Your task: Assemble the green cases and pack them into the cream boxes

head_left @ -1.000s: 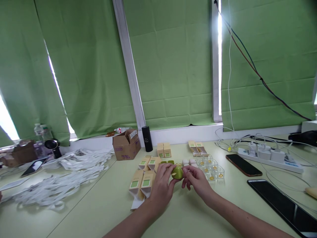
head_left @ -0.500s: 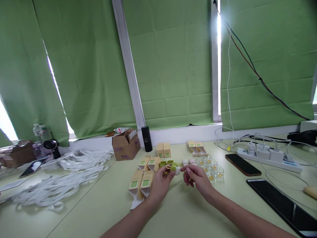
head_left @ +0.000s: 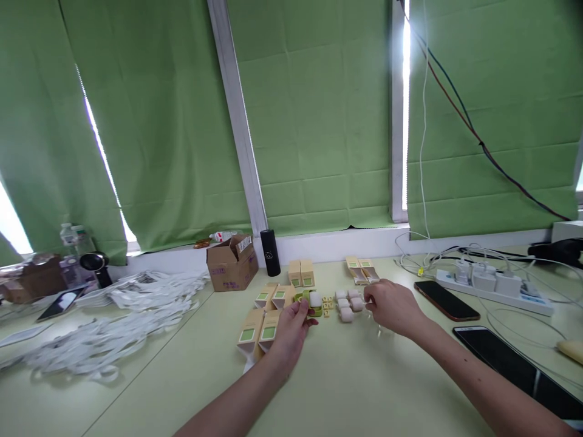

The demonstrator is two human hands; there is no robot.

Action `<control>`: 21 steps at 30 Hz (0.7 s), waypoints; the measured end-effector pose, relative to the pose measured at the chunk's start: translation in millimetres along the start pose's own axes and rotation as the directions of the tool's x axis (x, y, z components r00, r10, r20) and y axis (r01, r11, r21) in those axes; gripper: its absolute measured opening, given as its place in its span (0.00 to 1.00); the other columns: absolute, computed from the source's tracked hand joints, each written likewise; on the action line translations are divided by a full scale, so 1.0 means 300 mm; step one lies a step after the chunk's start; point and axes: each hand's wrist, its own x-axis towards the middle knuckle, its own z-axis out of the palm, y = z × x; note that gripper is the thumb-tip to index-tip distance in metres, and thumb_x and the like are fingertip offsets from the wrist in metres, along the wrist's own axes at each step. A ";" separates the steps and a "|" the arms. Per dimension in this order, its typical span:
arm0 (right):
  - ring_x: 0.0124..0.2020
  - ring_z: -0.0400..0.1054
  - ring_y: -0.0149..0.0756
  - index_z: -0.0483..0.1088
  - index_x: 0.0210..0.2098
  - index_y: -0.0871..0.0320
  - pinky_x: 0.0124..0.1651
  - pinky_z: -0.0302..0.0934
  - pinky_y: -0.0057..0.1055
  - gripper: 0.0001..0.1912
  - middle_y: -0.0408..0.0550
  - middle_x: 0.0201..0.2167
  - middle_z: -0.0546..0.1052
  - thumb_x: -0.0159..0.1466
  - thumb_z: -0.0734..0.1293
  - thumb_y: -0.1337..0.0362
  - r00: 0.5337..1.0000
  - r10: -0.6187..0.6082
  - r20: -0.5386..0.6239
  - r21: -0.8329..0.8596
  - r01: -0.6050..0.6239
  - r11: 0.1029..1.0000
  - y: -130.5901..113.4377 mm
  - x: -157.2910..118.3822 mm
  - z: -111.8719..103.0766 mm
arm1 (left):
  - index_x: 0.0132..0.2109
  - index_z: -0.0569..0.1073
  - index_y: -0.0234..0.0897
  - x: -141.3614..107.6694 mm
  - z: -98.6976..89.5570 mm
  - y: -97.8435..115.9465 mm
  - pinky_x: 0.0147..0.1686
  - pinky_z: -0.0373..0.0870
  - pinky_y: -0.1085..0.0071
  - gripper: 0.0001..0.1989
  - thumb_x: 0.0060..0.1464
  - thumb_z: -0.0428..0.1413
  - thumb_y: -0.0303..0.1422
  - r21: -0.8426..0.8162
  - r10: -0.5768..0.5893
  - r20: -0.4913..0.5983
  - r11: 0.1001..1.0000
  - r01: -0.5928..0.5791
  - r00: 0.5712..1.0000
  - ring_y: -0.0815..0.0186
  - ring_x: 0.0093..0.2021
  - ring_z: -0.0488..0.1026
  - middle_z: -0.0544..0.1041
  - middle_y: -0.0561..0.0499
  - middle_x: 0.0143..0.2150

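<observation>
My left hand [head_left: 292, 328] is closed around a small white block in a green cover [head_left: 314, 298], beside the beige boxes. Other green pieces lie close by, partly hidden. Just right of it sit several tiny yellow pieces [head_left: 327, 306]. Past those, several small white rounded blocks [head_left: 347, 314] form a cluster. My right hand [head_left: 395, 308] is at the cluster's right side, over the clear containers, which it mostly hides. Its fingers are pinched together, and I cannot make out what is between them.
Beige boxes with green labels [head_left: 248, 335] stand left of my left hand; more boxes [head_left: 301, 273] are farther back. A black cylinder [head_left: 270, 253] and a cardboard box [head_left: 232, 264] stand behind. White straps [head_left: 113, 328] cover the left. Phones [head_left: 446, 300] and a power strip [head_left: 496, 288] lie right.
My right hand has moved right, away from my left hand, to the clear containers. My left hand has shifted slightly left and down; the tiny yellow pieces have come into view.
</observation>
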 end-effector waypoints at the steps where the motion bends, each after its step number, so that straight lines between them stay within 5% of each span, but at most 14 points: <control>1: 0.44 0.75 0.50 0.81 0.32 0.55 0.37 0.55 0.34 0.07 0.55 0.36 0.83 0.59 0.71 0.72 1.000 -0.005 0.021 -0.047 0.006 0.999 0.015 0.002 -0.010 | 0.37 0.83 0.31 -0.002 0.002 0.003 0.39 0.71 0.68 0.26 0.43 0.74 0.50 -0.007 -0.004 -0.001 1.000 0.004 1.000 0.65 0.35 0.73 0.79 0.47 0.34; 11: 0.46 0.75 0.54 0.80 0.31 0.59 0.43 0.56 0.38 0.10 0.60 0.33 0.82 0.52 0.71 0.78 0.979 -0.080 0.189 -0.259 0.128 0.957 0.047 -0.013 0.002 | 0.37 0.83 0.32 -0.011 0.011 0.011 0.39 0.70 0.68 0.25 0.44 0.74 0.49 -0.005 0.000 -0.012 1.000 0.000 1.000 0.64 0.36 0.74 0.79 0.47 0.34; 21: 0.44 0.72 0.50 0.78 0.29 0.56 0.42 0.58 0.38 0.07 0.55 0.36 0.80 0.52 0.73 0.73 0.911 -0.382 0.154 -0.095 0.399 0.912 -0.134 -0.080 0.029 | 0.37 0.82 0.32 -0.012 0.014 0.012 0.39 0.70 0.68 0.25 0.44 0.74 0.51 0.026 0.021 -0.013 0.999 -0.021 1.000 0.65 0.35 0.73 0.79 0.46 0.34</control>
